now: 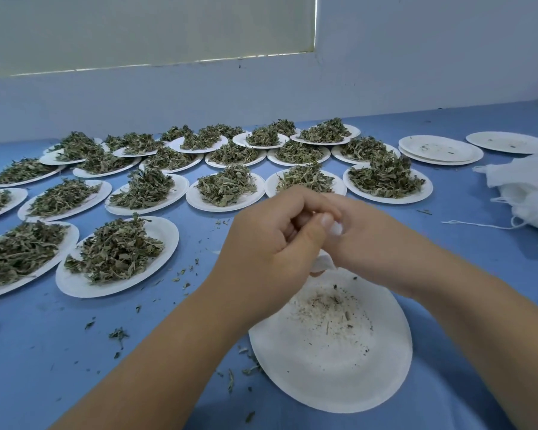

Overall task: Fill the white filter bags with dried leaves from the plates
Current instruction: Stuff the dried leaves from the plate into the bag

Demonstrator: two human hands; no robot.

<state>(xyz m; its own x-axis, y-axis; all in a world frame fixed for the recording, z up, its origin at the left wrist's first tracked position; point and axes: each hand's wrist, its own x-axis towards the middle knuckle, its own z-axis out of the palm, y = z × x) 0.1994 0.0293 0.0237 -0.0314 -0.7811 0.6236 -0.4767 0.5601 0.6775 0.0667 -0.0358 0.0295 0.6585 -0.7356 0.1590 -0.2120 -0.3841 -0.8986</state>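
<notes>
A table under a plain blue cloth (pixel 44 352) runs up to a pale wall (pixel 416 72) with a drawn window blind (pixel 137 32) at the far left.

From my seat at the feed, both hands meet over the near middle of the table. The left hand (pixel 261 243) has its fingers curled and its thumb pinching a white filter bag (pixel 322 263). The right hand (pixel 364 234) curls in onto the same bag from the other side, though the left hand covers its fingertips. The bag hangs between them, just above the far rim of a round white paper plate (pixel 333 383) that holds only dust and crumbs.

I judge this plate's load to be in the bag already, and the hands to be closing its mouth. I cannot see how full the bag is.

A stack of emptied white paper plates (pixel 441 150) and one more emptied single plate (pixel 507 142) lie at the far right, so only a few portions look done.

Much is left. More than twenty white paper plates heaped with leaves (pixel 75 283) spread across the left and far side, their dried green leaves (pixel 115 249) untouched. A loose pile of white gauze bags with strings (pixel 528 187) waits at the right edge. Loose leaf scraps (pixel 118 333) dot the cloth near the left.

I can read no brand, label or writing anywhere.
</notes>
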